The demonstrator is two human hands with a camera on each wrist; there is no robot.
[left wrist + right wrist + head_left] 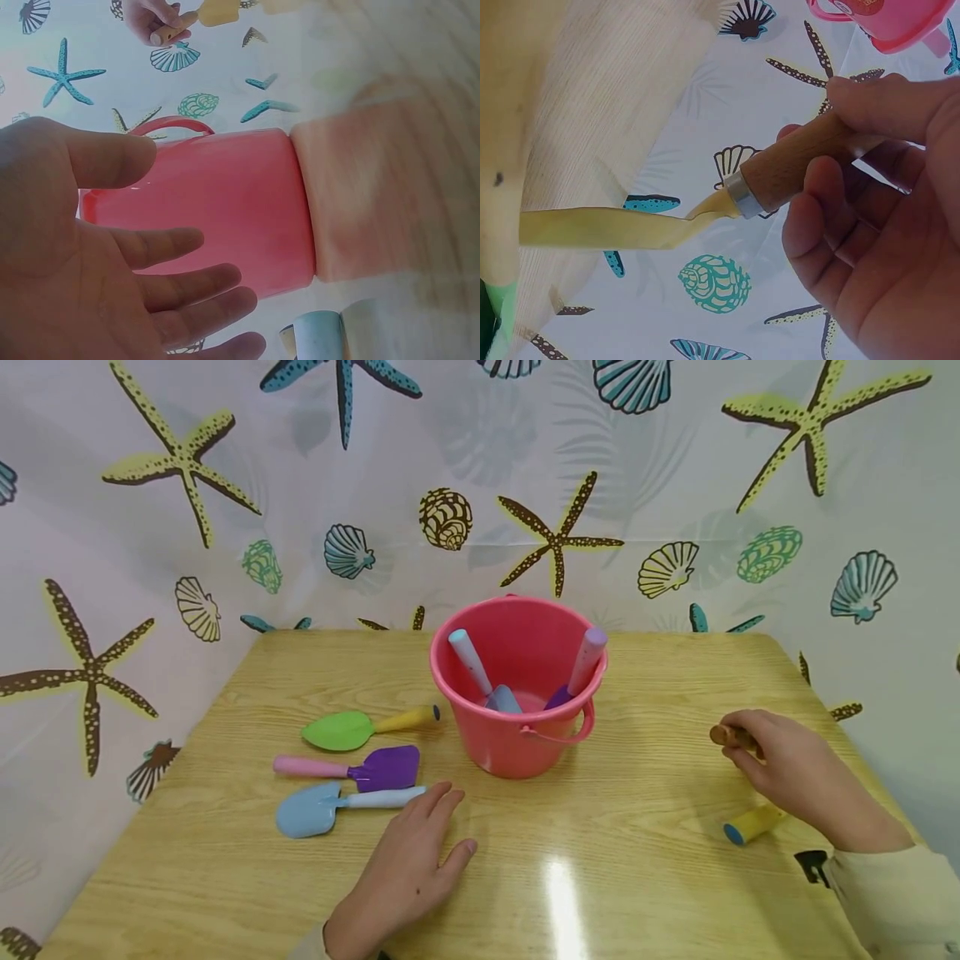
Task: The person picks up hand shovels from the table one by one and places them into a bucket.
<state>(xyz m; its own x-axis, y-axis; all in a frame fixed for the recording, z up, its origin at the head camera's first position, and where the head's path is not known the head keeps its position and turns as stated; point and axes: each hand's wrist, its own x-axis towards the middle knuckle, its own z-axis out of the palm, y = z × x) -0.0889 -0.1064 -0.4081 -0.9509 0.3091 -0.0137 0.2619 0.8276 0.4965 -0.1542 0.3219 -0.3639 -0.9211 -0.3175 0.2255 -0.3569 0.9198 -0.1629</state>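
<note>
My right hand (795, 768) grips a small trowel by its wooden handle (795, 161) above the table's right side. The trowel's yellow blade (615, 229) shows in the right wrist view. Below that hand, a yellow handle with a blue end (752, 824) lies on the table. My left hand (408, 860) holds nothing, fingers loosely extended, near the handle end of a light blue trowel (309, 810). A pink bucket (510, 743) stands upright at the middle; inside lean a trowel with a pale blue handle (470, 662) and one with a lilac handle (587, 660).
Left of the bucket lie a green trowel with a yellow handle (341, 731) and a purple shovel with a pink handle (386, 768). The wooden table (637, 893) meets a curtain (375, 485) printed with starfish and shells at the back and sides.
</note>
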